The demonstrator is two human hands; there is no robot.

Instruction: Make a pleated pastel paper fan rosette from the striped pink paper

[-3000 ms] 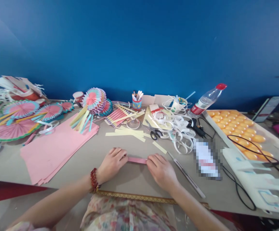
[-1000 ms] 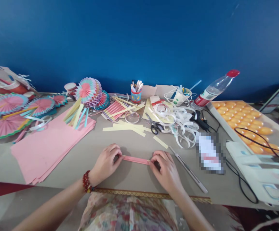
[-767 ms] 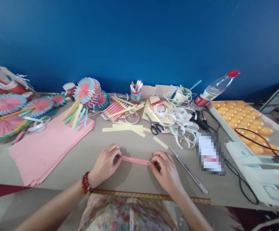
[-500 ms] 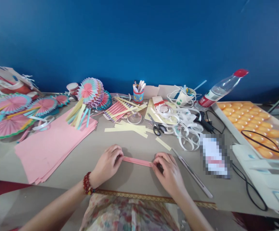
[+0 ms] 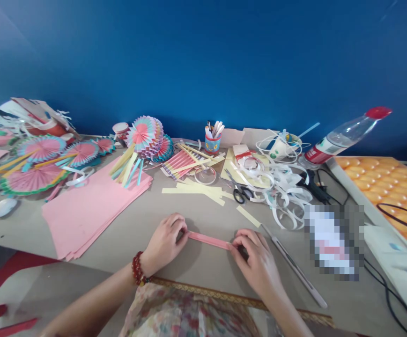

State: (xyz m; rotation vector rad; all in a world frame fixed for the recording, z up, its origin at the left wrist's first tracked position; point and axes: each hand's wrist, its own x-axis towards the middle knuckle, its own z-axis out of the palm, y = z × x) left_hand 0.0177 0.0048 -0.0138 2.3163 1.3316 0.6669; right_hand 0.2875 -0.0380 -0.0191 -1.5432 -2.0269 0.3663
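A narrow folded pink paper strip (image 5: 210, 240) lies across the grey table (image 5: 147, 220) close to the near edge. My left hand (image 5: 164, 243), with a red bead bracelet on its wrist, pinches the strip's left end with curled fingers. At the strip's right end my right hand (image 5: 257, 262) is closed on it in the same way. Both hands rest on the table.
A stack of pink sheets (image 5: 91, 206) lies to the left, paper fans (image 5: 41, 161) beyond it. Yellow strips (image 5: 196, 191), scissors (image 5: 240, 189), white paper curls (image 5: 280, 187), a pen cup (image 5: 212, 140) and a bottle (image 5: 344, 138) lie behind. A craft knife (image 5: 294, 267) is right of my hand; a tray of orange balls (image 5: 393, 187) far right.
The hands have stayed at the ends of the pink strip, with fingers curling into a pinch since three seconds ago. The view has shifted slightly; nothing else on the table moved.
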